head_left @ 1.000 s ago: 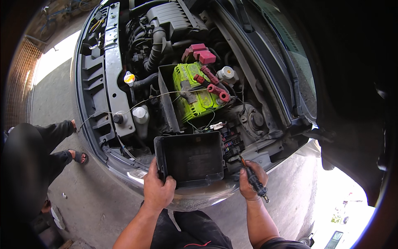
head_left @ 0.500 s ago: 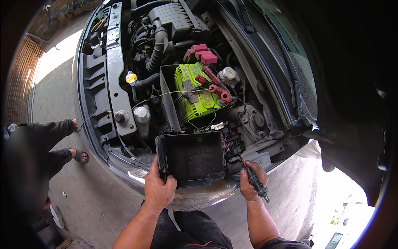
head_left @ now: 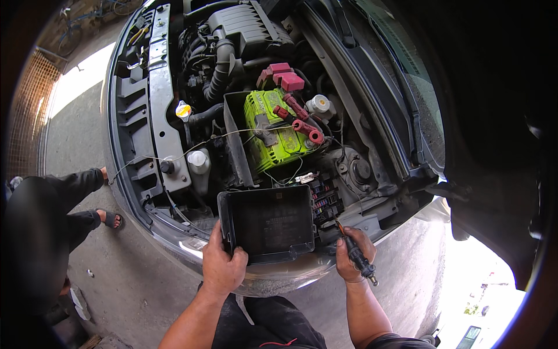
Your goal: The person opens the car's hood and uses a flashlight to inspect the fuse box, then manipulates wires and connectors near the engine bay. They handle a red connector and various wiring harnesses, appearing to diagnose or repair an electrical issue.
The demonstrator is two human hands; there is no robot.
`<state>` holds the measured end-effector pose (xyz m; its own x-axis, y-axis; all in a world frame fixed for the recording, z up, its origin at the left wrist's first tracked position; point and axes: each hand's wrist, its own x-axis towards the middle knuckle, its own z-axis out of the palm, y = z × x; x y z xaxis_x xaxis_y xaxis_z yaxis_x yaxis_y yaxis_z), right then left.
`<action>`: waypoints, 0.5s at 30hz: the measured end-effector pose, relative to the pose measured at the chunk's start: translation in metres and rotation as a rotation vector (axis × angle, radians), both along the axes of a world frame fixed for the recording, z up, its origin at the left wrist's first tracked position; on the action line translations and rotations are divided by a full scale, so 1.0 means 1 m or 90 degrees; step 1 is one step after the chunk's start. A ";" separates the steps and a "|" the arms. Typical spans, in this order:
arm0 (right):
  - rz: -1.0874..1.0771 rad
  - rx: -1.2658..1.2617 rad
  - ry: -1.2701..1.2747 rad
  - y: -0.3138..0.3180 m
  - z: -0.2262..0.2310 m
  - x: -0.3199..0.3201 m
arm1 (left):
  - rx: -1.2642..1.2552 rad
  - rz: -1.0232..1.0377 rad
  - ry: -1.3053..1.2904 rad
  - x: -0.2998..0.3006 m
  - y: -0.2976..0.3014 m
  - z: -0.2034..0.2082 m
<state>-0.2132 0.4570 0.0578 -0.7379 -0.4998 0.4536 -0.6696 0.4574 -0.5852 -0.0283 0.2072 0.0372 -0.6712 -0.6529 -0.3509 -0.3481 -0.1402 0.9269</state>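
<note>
My left hand (head_left: 224,263) grips the lower left edge of a black plastic fuse box cover (head_left: 267,224), its hollow inner side turned up toward me. In my right hand (head_left: 356,256) is a black cylindrical plug-like tool (head_left: 361,257), slanting, with a metal tip at its lower end and something thin and orange at its upper end. Just beyond the cover, partly hidden by it, the uncovered fuse box (head_left: 325,200) shows rows of small coloured fuses. A bright green car battery (head_left: 273,145) sits behind, with red-sleeved cable ends (head_left: 302,125) lying over it.
A thin wire (head_left: 215,136) runs from the battery across the front panel (head_left: 165,87). A white-capped reservoir (head_left: 199,163) and a yellow-topped radiator cap (head_left: 183,109) stand left of the battery. The raised hood (head_left: 488,116) is at right. Another person's sandalled foot (head_left: 111,219) is at left.
Almost nothing differs. Both hands keep their holds, and the cover has tilted very slightly.
</note>
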 end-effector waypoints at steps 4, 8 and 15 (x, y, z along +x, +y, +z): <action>0.017 0.019 0.007 0.001 0.001 0.000 | 0.009 0.006 -0.001 0.000 0.001 0.000; 0.013 0.011 0.005 0.000 0.001 0.000 | -0.010 0.001 0.008 -0.001 0.000 0.000; 0.000 -0.011 0.002 0.000 -0.001 0.001 | -0.012 0.003 0.011 -0.001 0.001 0.000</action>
